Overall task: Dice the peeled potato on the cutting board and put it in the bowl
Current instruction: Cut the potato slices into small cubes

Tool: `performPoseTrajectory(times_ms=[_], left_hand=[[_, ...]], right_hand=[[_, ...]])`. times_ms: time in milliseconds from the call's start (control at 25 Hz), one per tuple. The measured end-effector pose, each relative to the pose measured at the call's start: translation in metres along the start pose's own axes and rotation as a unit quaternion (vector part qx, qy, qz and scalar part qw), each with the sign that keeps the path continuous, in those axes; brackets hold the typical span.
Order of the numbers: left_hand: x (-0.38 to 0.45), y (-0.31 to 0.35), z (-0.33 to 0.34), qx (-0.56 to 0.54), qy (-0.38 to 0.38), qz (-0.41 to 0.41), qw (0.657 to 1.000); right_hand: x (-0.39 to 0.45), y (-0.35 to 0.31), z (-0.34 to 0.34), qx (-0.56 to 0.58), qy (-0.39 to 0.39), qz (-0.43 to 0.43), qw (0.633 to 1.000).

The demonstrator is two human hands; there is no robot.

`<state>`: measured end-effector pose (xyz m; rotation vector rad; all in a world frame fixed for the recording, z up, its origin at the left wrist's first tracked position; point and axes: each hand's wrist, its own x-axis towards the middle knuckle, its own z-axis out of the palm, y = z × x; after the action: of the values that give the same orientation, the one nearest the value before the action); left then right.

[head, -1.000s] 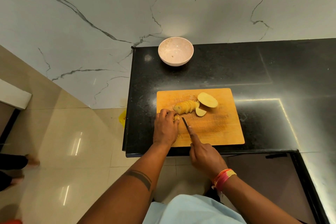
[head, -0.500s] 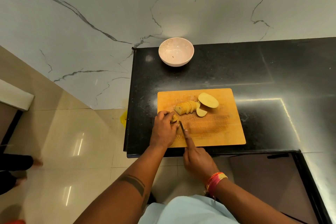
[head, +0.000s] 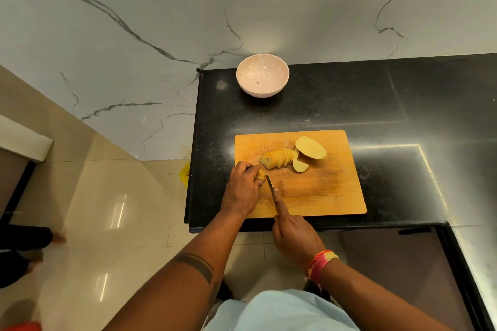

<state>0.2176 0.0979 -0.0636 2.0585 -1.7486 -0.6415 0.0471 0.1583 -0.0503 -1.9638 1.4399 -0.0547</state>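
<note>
A wooden cutting board [head: 322, 196] lies on the black counter. On it sit a row of potato slices [head: 278, 158], one loose slice [head: 300, 166] and an uncut potato half [head: 310, 147]. My left hand [head: 242, 188] holds a small stack of potato slices [head: 260, 175] down at the board's left edge, fingers curled over them. My right hand [head: 293, 234] grips a knife [head: 269, 184], index finger stretched along the blade, which stands right beside the held stack. A pale empty bowl [head: 262, 75] stands beyond the board near the wall.
The black counter [head: 403, 104] ends just left of the board, with tiled floor [head: 107, 209] below. A marble wall [head: 161, 35] rises behind. Someone's feet [head: 35, 247] stand on the floor at far left. A recessed panel [head: 390, 263] lies at lower right.
The knife has drawn back toward me and a little left along the held stack. My left hand stays on the slices. The feet at far left shifted.
</note>
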Motion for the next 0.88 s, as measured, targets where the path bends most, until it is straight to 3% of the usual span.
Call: performPoseTrajectory(times_ms=[240,440,880], left_hand=[[-0.001,-0.006,-0.002,-0.027,-0.004,-0.010,1.000],[-0.001,-0.006,-0.003,-0.006,0.005,-0.005,1.000],[-0.002,-0.006,-0.001,-0.013,0.026,-0.021,0.999]], right_hand=[[0.000,-0.002,-0.002,0.001,-0.003,-0.009,1.000],[0.005,-0.002,-0.003,-0.010,0.047,-0.007,0.999],[0.044,-0.017,-0.011,-0.057,0.015,-0.027,0.998]])
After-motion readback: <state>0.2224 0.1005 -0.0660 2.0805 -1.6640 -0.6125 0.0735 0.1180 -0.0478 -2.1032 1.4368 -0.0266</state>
